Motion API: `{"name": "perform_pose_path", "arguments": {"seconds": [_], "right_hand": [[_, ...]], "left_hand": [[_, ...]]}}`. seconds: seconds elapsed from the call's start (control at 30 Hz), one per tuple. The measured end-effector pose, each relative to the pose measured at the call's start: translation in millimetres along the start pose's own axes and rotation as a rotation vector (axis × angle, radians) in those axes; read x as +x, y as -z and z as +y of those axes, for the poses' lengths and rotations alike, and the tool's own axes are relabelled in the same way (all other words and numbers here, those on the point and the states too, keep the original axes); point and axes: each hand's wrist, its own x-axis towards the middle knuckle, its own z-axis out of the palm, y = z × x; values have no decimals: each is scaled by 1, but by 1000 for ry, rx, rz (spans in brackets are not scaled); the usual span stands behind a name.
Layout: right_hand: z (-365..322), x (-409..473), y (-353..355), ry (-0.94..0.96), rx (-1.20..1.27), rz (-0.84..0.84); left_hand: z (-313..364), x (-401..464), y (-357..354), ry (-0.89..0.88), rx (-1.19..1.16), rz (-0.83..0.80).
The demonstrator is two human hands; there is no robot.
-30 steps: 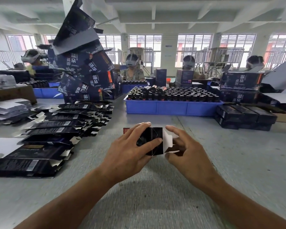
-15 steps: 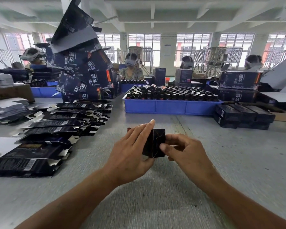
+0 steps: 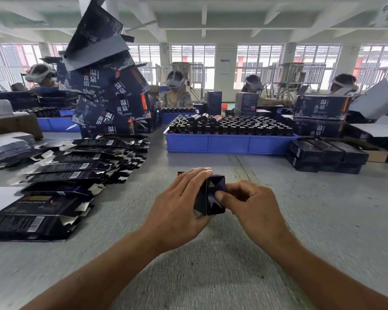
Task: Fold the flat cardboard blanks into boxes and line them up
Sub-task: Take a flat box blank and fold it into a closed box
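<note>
Grey surface (image 3: pixel 323 220), long and wide, fills the near half of the room. At its near centre a small dark box (image 3: pixel 213 195) is held just above the surface between both hands. Left hand (image 3: pixel 177 209) wraps the box's left side, fingers (image 3: pixel 195 175) curled over the top. Right hand (image 3: pixel 255 206) is at the box's near-right end, thumb pressed on the folded end flap, other fingers curled in behind it. End flaps look tucked in; cannot tell if fully closed.

Left of the hands, flat cardboard blanks (image 3: pixel 61 175) lie in overlapping rows running from near left toward the far middle, dark print with pale tabs. Behind them, a leaning pile of larger dark cartons (image 3: pixel 108 95) with white characters rises high, topmost sheets tilted. Far left, a stack of pale sheets (image 3: pixel 7 148) and a brown cardboard box (image 3: pixel 14 126).

Far centre, a blue tray (image 3: pixel 229 144) full of upright dark bottles (image 3: pixel 233 126), a few lying on top. Right of the tray, finished dark boxes (image 3: pixel 327 155) sit side by side, stacked in two layers. Behind those, two big dark cartons (image 3: pixel 320 108) stacked, with white sheets at far right.

Across the surface, four people (image 3: pixel 175 90) sit wearing headsets. Room: white beamed ceiling, white pillars, a wall of barred windows (image 3: pixel 193 61), metal racks near the windows, a sign with characters at top right.
</note>
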Motion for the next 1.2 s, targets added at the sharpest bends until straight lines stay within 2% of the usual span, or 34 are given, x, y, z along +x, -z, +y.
{"name": "perform_pose_path", "arguments": {"seconds": [0.3,0.5,0.8,0.93,1.03,1.13,1.2], "right_hand": [[-9,-5,-5,86,-344,93],[-10,-6,-3,72,-296,47],[-9,-4,1,32,-91,-70],[-9,-5,-2,-5,-36,-118],[-3,-1,-1,-13,-99,-89],[0,4,3,-54,-61,-36],[2,5,5,-80,32,-111]], "left_hand": [[2,1,2,23,-26,-25],[0,1,2,20,-12,-36],[-1,0,3,8,-20,-6],[-3,-1,-5,-80,25,-84],[-11,-1,-4,-116,87,-119],[-18,-1,-1,-84,71,-101],[-18,-1,-1,-106,73,-91]]}}
